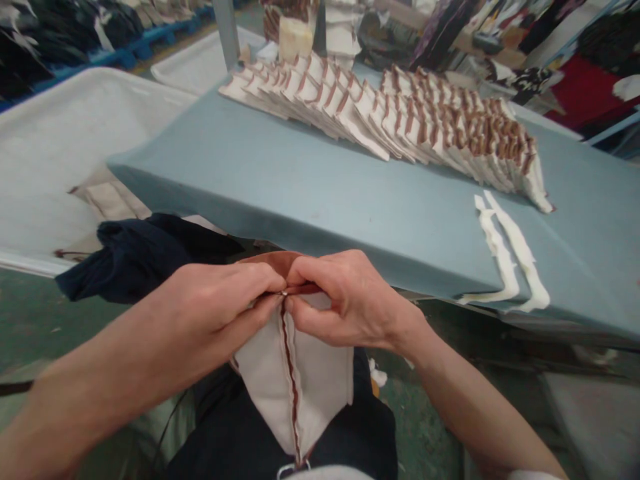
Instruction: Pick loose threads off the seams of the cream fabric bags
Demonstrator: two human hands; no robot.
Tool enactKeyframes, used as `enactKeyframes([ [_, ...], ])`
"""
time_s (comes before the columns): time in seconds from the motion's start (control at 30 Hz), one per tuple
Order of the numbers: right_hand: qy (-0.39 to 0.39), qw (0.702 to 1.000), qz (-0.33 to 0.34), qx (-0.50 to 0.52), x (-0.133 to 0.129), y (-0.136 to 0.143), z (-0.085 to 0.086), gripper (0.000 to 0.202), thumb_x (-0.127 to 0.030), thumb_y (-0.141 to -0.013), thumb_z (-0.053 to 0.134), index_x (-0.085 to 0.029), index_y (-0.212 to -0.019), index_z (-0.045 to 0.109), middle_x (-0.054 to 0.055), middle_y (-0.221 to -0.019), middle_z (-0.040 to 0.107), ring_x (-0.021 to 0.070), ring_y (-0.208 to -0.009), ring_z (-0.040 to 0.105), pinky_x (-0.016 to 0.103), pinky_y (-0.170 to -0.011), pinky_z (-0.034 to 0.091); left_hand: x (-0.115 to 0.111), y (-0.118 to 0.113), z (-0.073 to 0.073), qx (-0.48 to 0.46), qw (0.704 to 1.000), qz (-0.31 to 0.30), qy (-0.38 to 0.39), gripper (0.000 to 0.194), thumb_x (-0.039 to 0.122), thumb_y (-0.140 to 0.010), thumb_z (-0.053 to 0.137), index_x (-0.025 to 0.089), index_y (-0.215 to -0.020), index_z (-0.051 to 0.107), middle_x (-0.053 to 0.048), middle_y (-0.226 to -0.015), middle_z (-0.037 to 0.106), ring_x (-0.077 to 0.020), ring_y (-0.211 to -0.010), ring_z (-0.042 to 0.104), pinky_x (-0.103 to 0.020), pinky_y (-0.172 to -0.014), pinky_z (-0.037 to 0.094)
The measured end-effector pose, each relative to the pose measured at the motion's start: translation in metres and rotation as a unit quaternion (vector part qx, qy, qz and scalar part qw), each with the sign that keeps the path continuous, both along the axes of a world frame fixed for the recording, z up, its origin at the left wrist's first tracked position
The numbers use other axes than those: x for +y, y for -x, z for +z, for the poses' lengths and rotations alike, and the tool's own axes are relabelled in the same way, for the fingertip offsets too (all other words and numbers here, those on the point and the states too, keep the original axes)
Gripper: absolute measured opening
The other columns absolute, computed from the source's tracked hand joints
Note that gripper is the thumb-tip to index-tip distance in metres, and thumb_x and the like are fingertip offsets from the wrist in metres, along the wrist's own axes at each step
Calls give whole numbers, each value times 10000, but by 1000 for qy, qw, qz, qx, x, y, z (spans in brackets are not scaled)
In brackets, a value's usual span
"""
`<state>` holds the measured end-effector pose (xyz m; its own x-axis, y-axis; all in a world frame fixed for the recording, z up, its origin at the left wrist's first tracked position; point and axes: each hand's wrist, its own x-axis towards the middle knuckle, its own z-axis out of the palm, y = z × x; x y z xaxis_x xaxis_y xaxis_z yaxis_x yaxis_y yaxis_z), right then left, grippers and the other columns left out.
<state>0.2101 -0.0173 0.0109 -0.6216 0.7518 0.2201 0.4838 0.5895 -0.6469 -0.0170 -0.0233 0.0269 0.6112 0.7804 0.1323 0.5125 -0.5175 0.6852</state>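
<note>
A cream fabric piece with brown edging hangs over my lap, a brown-edged seam running down its middle to a metal ring at the bottom. At its top edge, my left hand pinches the cloth between thumb and fingers. My right hand pinches the same edge just beside it, fingertips almost touching the left ones. Behind the hands a curved brown band shows. The spot between the fingertips is mostly hidden.
Overlapping cream pieces with brown edging lie in long rows on the blue-covered table. Two white strips drape over its near edge. To the left stand a white bin with cream pieces inside and a dark blue cloth.
</note>
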Motion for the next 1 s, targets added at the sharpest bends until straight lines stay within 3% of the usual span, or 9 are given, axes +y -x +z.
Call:
enactKeyframes([
  [0.1, 30, 998, -15, 45, 0, 3, -1, 103, -204, -824, 551, -212, -726, 519, -49, -652, 540, 99, -589, 436, 253, -612, 304, -6, 0, -4, 39, 989, -28, -137, 273, 207, -1021, 521, 239, -816, 699, -14, -832, 755, -188, -708, 694, -295, -620, 450],
  [0.17, 38, 998, -30, 44, -1, 4, -1, 98, -187, -808, 549, -212, -718, 518, -51, -650, 530, 99, -591, 431, 257, -613, 297, -8, 0, -8, 47, 981, -28, -186, 276, 173, -1032, 514, 235, -839, 701, -18, -843, 758, -197, -737, 713, -295, -660, 500],
  [0.37, 80, 991, -51, 94, -2, 5, -3, 125, -189, -782, 555, -213, -683, 481, -63, -627, 489, 90, -575, 400, 258, -603, 290, -10, 4, -25, -18, 984, -35, -175, 272, 130, -1048, 500, 263, -1177, 698, -41, -1132, 812, -230, -1047, 792, -324, -994, 619],
  [0.5, 141, 979, -48, 142, -1, 5, -8, 149, -192, -793, 572, -211, -671, 488, -62, -629, 474, 91, -590, 401, 246, -601, 312, -13, 12, -35, -7, 980, -46, -195, 339, 136, -1049, 525, 271, -1309, 695, -76, -1214, 820, -264, -1092, 803, -371, -1008, 654],
  [0.6, 255, 948, -53, 183, -1, 5, -12, 146, -216, -795, 603, -213, -684, 509, -70, -623, 433, 89, -574, 349, 236, -558, 295, -14, 16, -47, -3, 976, -37, -216, 442, 77, -1017, 576, 276, -1398, 682, -91, -1264, 816, -291, -1169, 789, -429, -1096, 632],
  [0.7, 412, 876, -41, 249, -2, 4, -18, 198, -305, -788, 685, -214, -724, 521, -82, -618, 405, 85, -553, 317, 223, -514, 281, -13, 19, -60, 4, 973, -54, -223, 559, 64, -1010, 606, 295, -1519, 594, -107, -1349, 784, -293, -1249, 753, -448, -1132, 613],
  [0.8, 474, 824, -34, 308, -3, 4, -26, 274, -401, -772, 738, -204, -746, 549, -75, -632, 432, 89, -563, 344, 221, -519, 300, -14, 16, -68, 0, 972, -58, -227, 607, 68, -1026, 595, 299, -1582, 520, -123, -1357, 771, -285, -1265, 735, -454, -1129, 610],
  [0.9, 475, 817, -49, 322, -3, 6, -33, 276, -398, -761, 729, -203, -713, 540, -66, -636, 439, 90, -569, 346, 226, -529, 294, -18, 8, -70, -2, 971, -37, -237, 582, 41, -1024, 578, 263, -1560, 535, -146, -1338, 771, -293, -1275, 724, -473, -1131, 598],
  [1.0, 454, 834, -62, 307, -2, 8, -34, 245, -375, -744, 695, -211, -698, 519, -65, -626, 431, 91, -571, 327, 228, -529, 263, -19, -1, -63, -30, 970, -4, -241, 448, 37, -1001, 595, 239, -1398, 652, -114, -1280, 796, -264, -1192, 766, -393, -1079, 620],
])
